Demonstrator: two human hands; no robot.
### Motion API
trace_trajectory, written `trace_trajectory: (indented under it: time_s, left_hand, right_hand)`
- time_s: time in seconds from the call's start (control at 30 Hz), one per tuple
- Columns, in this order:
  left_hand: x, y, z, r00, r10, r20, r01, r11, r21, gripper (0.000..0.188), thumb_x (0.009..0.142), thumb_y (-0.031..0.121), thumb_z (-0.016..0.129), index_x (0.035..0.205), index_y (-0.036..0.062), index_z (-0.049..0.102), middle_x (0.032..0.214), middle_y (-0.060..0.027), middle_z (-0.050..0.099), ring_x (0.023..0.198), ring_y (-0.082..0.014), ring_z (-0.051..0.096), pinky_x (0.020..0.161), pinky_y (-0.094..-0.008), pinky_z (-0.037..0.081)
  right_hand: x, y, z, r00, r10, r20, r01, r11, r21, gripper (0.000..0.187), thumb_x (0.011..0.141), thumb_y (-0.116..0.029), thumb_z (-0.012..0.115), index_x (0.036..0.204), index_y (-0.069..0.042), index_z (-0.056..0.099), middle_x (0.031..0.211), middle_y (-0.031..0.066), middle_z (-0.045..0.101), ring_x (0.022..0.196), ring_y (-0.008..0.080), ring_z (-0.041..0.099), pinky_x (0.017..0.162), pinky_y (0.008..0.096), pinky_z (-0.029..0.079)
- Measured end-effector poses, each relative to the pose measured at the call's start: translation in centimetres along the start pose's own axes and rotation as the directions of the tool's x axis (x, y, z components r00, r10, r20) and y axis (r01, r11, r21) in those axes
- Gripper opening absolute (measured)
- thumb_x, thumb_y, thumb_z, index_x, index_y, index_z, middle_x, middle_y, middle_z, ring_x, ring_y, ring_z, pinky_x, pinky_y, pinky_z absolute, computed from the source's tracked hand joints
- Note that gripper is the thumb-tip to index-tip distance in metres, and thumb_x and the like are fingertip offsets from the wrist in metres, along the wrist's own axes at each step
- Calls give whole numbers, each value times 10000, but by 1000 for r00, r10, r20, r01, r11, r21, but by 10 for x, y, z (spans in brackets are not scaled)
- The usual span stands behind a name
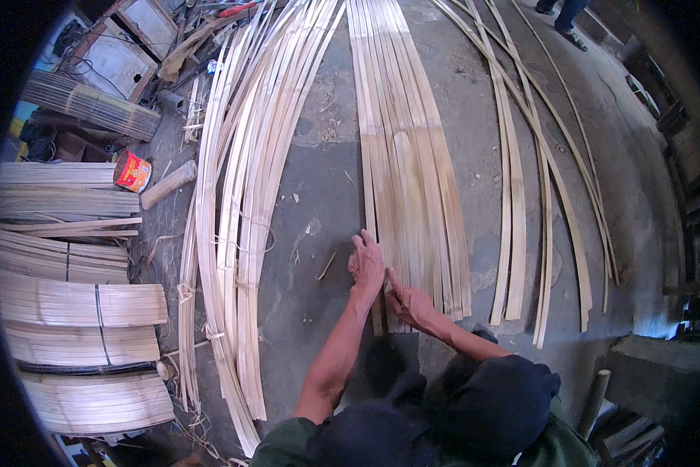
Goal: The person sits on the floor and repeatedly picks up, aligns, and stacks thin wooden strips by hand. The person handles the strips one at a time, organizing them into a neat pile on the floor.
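Note:
Long, pale bamboo strips [412, 187] lie side by side on the floor in front of me, forming a flat row that runs away to the far edge. At the near left edge of this row, my left hand [366, 263] is closed on the outermost strip, its fingers bent over it. Just to the right and nearer, my right hand [410, 303] is also closed at the same edge strip, with the index finger stretched forward against it. The two hands almost touch. The palms hide exactly how the strip is gripped.
A long bundle of loose strips [249, 233] lies to my left, tied with thin bands. Tied stacks of shorter slats [85, 303], a red tin [133, 171] and a wooden roller-like piece [169, 184] stand farther left. Separate strips [548, 171] lie right; a person's feet [571, 37] show far right.

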State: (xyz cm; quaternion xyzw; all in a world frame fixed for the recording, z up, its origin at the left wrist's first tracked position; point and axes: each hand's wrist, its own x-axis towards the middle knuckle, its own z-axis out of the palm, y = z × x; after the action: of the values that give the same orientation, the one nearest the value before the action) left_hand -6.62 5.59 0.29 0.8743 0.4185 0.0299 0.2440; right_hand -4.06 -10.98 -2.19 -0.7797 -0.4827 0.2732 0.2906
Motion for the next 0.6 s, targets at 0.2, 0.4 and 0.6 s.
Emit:
trace_trajectory:
  time_s: [0.2,0.4,0.6]
  left_hand:
    - [-1,-3,3,997,40,-66,-29,987,155,482,939,181,530,1357,-36,428,1128,-193,519,1058,-359,540,859,-465,471]
    - [-7,-9,5,998,38,-57,-31,993,111,513,941,229,555,1388,13,425,1132,-161,506,1061,-343,528,863,-469,458]
    - [-4,-14,12,989,95,-117,-84,992,94,516,917,124,541,1377,-65,404,1091,-185,499,1028,-345,536,847,-436,472]
  right_hand:
    - [3,-6,-6,993,55,101,-42,991,-127,751,926,-220,521,1524,-26,109,743,250,639,607,447,612,582,548,474]
    - [1,3,2,999,3,38,-3,1000,-11,734,941,-229,513,1527,-53,108,793,245,653,671,459,625,613,552,472]
    - [3,-4,-2,987,108,117,-101,993,-67,724,949,-236,508,1533,-80,109,839,249,660,718,454,635,650,558,472]
